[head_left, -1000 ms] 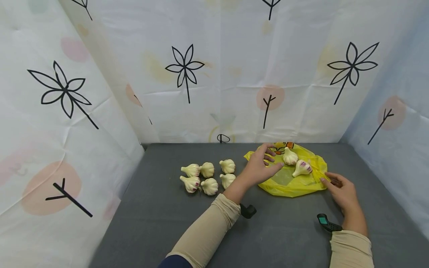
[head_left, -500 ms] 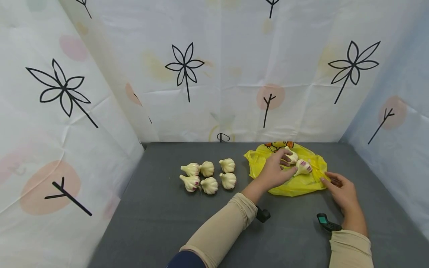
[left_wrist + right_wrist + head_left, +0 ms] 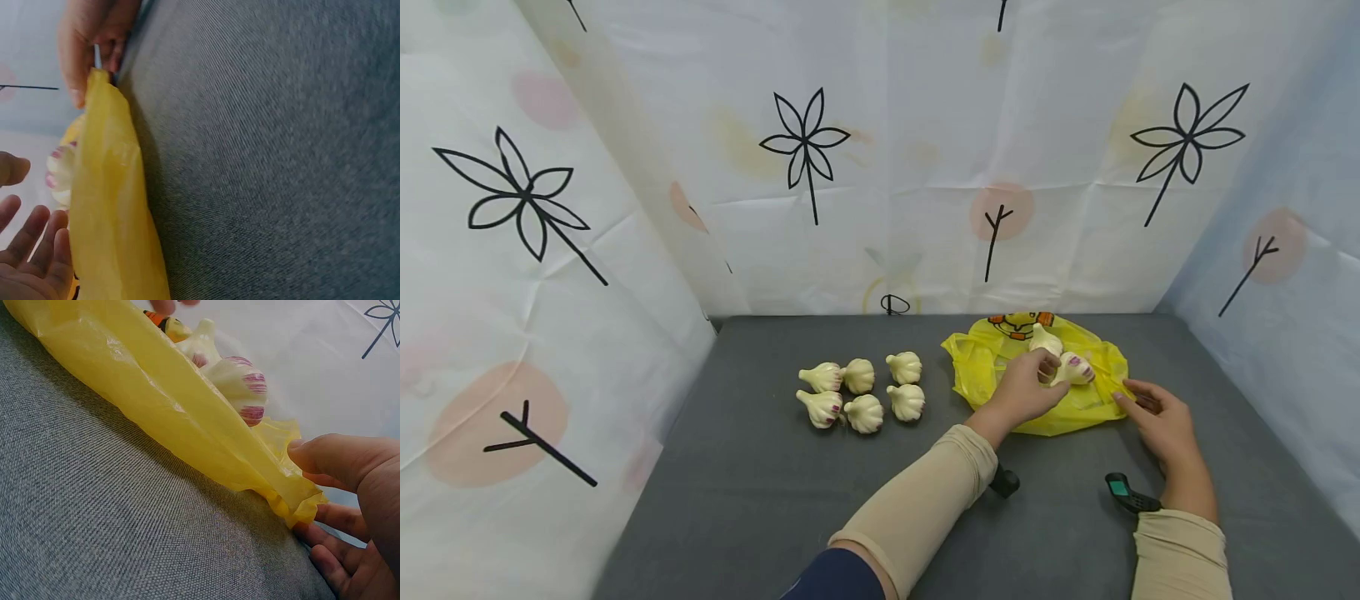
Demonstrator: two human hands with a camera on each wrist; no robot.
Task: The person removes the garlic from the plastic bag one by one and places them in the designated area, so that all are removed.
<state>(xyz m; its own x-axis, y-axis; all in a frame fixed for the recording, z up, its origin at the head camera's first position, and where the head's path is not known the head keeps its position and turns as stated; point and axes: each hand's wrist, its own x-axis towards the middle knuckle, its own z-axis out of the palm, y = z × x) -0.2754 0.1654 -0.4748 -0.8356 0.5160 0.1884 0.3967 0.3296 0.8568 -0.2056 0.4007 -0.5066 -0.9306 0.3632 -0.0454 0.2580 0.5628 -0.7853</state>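
Note:
A yellow plastic bag (image 3: 1000, 350) lies spread at the back right of the table, with two garlic bulbs on it. One is a pale garlic bulb (image 3: 1045, 338); the other is a purple-streaked garlic bulb (image 3: 1077, 368). My left hand (image 3: 1026, 390) reaches over the bag beside the streaked bulb; in the left wrist view its thumb and fingers stand apart, with that bulb just beyond them. My right hand (image 3: 1165, 425) holds the bag's right edge between thumb and fingers, seen closer in the right wrist view, where fingertips (image 3: 306, 531) lie under the rim.
Several garlic bulbs (image 3: 863, 413) stand grouped on the grey table (image 3: 737, 500) left of the bag. A white patterned cloth (image 3: 887, 167) hangs behind the table and along both sides. Black wrist devices (image 3: 1131, 494) sit at both wrists.
My left hand has moved right and a little toward me, over the bag to the streaked bulb. My right hand stays at the bag's edge. The view has tilted slightly.

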